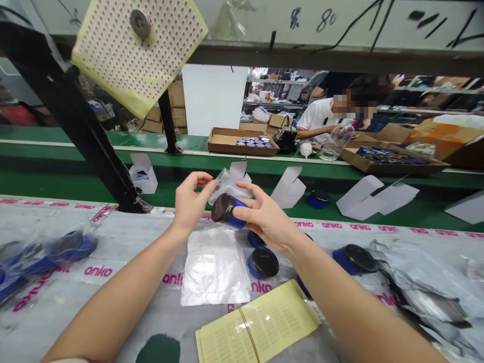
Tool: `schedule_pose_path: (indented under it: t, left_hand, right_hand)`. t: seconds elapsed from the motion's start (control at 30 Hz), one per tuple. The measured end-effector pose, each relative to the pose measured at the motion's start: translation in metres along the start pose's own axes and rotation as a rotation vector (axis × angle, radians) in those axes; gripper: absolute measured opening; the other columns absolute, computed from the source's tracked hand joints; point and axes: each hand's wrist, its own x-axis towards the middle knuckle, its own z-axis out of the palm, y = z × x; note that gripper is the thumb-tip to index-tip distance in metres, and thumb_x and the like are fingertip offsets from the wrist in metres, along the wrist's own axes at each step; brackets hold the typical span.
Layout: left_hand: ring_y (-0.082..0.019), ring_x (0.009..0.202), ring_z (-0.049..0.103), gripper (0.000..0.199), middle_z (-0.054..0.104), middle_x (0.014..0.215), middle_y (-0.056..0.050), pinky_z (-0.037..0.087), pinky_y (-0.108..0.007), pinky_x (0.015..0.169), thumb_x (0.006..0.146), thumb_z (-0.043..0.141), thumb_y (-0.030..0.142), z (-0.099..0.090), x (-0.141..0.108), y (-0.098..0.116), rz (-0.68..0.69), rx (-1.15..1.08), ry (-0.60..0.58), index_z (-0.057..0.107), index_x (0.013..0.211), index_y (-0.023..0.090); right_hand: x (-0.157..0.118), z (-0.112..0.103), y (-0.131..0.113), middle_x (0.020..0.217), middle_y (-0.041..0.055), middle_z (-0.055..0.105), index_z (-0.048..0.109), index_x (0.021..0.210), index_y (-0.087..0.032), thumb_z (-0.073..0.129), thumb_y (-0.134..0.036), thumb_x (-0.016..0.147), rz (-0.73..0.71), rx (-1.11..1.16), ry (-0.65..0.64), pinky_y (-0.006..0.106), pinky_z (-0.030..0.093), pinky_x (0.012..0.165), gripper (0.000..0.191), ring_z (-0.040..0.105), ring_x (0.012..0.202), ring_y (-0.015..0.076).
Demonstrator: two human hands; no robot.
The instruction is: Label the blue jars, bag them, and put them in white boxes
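My right hand (268, 217) grips a small blue cylinder with a black top (224, 207), tilted above the bench. A clear plastic bag (227, 182) hangs around or behind the cylinder; I cannot tell how far it covers it. My left hand (193, 199) pinches the bag's edge between thumb and forefinger. Below both hands lies a stack of flat clear bags (214, 267). Beside it stands a similar blue cylinder (263, 262), and others are partly hidden under my right arm. Nearer me are yellow label sheets (260, 325) bound with a rubber band.
Open white boxes (289, 189) stand on the green conveyor (189, 176) ahead. Bagged blue items (71, 247) lie left; another blue cylinder (354, 258) sits right. A black post (75, 111) rises at left. A person (321, 116) works beyond cardboard trays (223, 146).
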Motion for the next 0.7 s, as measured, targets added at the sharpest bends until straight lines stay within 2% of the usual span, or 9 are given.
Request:
schedule_pose_path:
  t: [0.07,0.17,0.2,0.27,0.43,0.57,0.7]
  left_hand:
    - [-0.019,0.087,0.070,0.013,0.075,0.088,-0.003,0.055,-0.029,0.078,0.079,0.075,0.029,0.003,-0.005,0.001,-0.032,-0.009,-0.047,0.073,0.088,0.021]
    - [-0.021,0.088,0.071,0.011,0.078,0.089,-0.004,0.056,-0.030,0.077,0.079,0.071,0.027,0.006,-0.008,0.000,-0.060,-0.044,-0.132,0.076,0.085,0.021]
    - [-0.021,0.086,0.071,0.010,0.078,0.088,-0.004,0.056,-0.030,0.077,0.078,0.069,0.026,0.006,-0.008,0.000,-0.067,-0.057,-0.163,0.076,0.082,0.020]
    - [-0.019,0.080,0.069,0.009,0.076,0.082,-0.003,0.055,-0.030,0.075,0.077,0.070,0.027,0.006,-0.007,-0.003,-0.100,-0.109,-0.200,0.075,0.079,0.019]
    - [-0.015,0.071,0.065,0.023,0.071,0.077,-0.001,0.055,-0.028,0.068,0.075,0.079,0.037,0.014,-0.011,-0.006,-0.244,-0.365,-0.143,0.069,0.083,0.018]
    - [-0.014,0.074,0.065,0.020,0.069,0.078,-0.001,0.054,-0.027,0.075,0.077,0.079,0.034,0.022,-0.019,-0.005,-0.225,-0.424,-0.107,0.068,0.084,0.019]
    - [-0.013,0.077,0.065,0.018,0.070,0.081,0.000,0.054,-0.026,0.076,0.078,0.080,0.032,0.023,-0.023,-0.002,-0.145,-0.450,-0.082,0.069,0.084,0.019]
  right_hand:
    - [0.005,0.002,-0.001,0.111,0.0062,0.076,0.047,0.146,-0.029,0.096,-0.037,0.061,0.034,0.045,-0.020,0.036,0.059,0.077,0.099,0.072,0.091,0.0220]
    - [0.011,0.001,0.001,0.105,0.0066,0.075,0.069,0.121,-0.023,0.091,-0.046,0.068,0.034,0.088,-0.065,0.033,0.057,0.077,0.062,0.069,0.089,0.0201]
    - [0.013,0.000,0.002,0.103,0.0068,0.074,0.073,0.110,-0.022,0.089,-0.049,0.070,0.031,0.095,-0.074,0.032,0.056,0.075,0.051,0.067,0.088,0.0194]
    - [0.014,-0.004,0.004,0.095,0.0064,0.074,0.076,0.096,-0.021,0.088,-0.050,0.071,0.026,0.099,-0.061,0.031,0.055,0.072,0.041,0.065,0.085,0.0190]
    - [0.014,-0.012,0.008,0.083,0.0025,0.070,0.067,0.084,-0.020,0.089,-0.055,0.067,-0.029,0.103,0.086,0.032,0.054,0.066,0.045,0.063,0.076,0.0183]
    - [0.015,-0.012,0.010,0.078,-0.0018,0.068,0.058,0.084,-0.022,0.093,-0.053,0.062,-0.097,0.079,0.185,0.028,0.050,0.062,0.052,0.063,0.073,0.0155]
    - [0.017,-0.012,0.011,0.086,-0.0026,0.071,0.058,0.095,-0.023,0.097,-0.044,0.058,-0.156,0.055,0.258,0.024,0.046,0.057,0.058,0.062,0.072,0.0130]
